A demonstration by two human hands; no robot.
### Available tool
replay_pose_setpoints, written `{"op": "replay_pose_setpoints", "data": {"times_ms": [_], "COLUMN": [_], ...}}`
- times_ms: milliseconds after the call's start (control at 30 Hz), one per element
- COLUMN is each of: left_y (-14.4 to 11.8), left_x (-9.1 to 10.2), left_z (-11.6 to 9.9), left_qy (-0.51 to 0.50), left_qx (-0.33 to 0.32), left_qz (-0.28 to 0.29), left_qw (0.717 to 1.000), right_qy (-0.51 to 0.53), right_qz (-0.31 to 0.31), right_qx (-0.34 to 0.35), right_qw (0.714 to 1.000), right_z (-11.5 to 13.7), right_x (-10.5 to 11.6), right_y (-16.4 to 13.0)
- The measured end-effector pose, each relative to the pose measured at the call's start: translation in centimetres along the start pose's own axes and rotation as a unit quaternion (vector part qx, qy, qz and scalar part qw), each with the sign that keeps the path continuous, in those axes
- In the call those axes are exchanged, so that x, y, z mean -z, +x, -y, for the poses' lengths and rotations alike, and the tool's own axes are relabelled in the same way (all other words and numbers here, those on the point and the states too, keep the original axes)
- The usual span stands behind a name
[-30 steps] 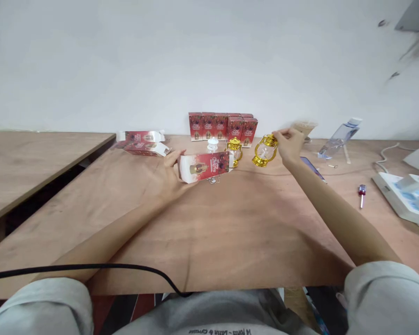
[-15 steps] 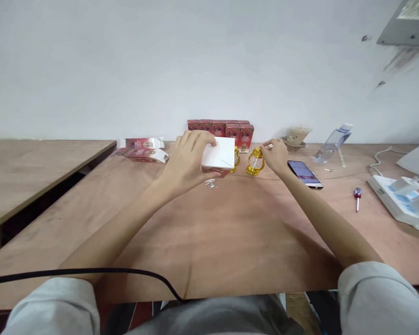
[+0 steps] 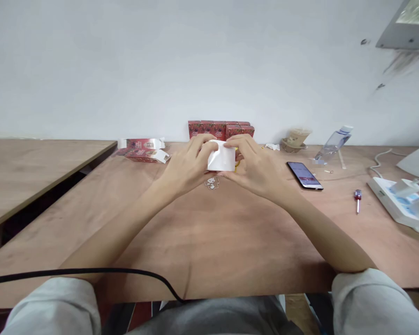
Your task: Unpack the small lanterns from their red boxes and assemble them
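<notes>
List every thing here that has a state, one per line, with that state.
White carton: held between both hands above the table.
Left hand: grip closed on the carton.
Right hand: grip closed on the carton.
Red boxes: upright in a row by the wall.
Flattened boxes: lying open-ended.
Phone: lying flat, screen lit.
Bottle: tilted.

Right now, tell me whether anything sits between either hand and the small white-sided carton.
Nothing visible does. The left hand and the right hand both already grip the carton from opposite sides, above the wooden table. A bit of yellow shows at the carton's right edge, too hidden to identify.
</notes>
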State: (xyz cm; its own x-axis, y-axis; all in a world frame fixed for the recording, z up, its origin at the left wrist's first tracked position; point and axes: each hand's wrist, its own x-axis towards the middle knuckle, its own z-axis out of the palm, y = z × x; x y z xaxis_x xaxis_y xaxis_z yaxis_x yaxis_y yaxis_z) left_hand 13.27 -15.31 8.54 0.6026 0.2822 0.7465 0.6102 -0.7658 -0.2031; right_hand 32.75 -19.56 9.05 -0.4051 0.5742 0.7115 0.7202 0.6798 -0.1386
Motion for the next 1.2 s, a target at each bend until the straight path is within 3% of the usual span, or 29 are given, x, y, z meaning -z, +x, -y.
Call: {"op": "replay_pose_setpoints", "data": {"times_ms": [100, 267, 400, 567, 733, 933, 1067, 1200], "left_y": [0.0, 0.2, 0.2, 0.0, 0.0, 0.0, -0.2, -0.2], "left_x": [0.2, 1.2, 1.8, 1.4, 1.2, 0.1, -0.9, -1.0], "left_z": [0.1, 1.1, 2.3, 2.4, 1.5, 0.0, -0.6, -0.3], "left_qy": [-0.058, -0.142, -0.200, -0.190, -0.205, -0.174, -0.113, -0.098], "left_qx": [-0.009, 0.008, 0.031, 0.004, -0.030, -0.040, -0.012, 0.000], "left_qz": [0.013, 0.081, 0.087, 0.068, 0.115, 0.077, 0.061, 0.122], "left_qw": [0.998, 0.987, 0.975, 0.979, 0.971, 0.981, 0.992, 0.988], "right_qy": [0.019, 0.118, 0.200, 0.087, 0.030, 0.052, 0.067, -0.012], "right_qz": [0.008, 0.039, 0.001, -0.009, 0.003, -0.041, 0.008, 0.067], "right_qx": [-0.026, -0.115, -0.113, -0.058, -0.042, -0.108, -0.109, -0.053], "right_qw": [0.999, 0.985, 0.973, 0.995, 0.999, 0.992, 0.992, 0.996], "right_z": [-0.2, 0.3, 0.2, -0.2, -0.4, -0.7, -0.8, -0.8], "right_x": [0.4, 1.2, 1.2, 0.7, 0.0, 0.1, 0.6, 0.9], "right_y": [-0.1, 0.1, 0.2, 0.1, 0.0, 0.1, 0.2, 0.2]}}
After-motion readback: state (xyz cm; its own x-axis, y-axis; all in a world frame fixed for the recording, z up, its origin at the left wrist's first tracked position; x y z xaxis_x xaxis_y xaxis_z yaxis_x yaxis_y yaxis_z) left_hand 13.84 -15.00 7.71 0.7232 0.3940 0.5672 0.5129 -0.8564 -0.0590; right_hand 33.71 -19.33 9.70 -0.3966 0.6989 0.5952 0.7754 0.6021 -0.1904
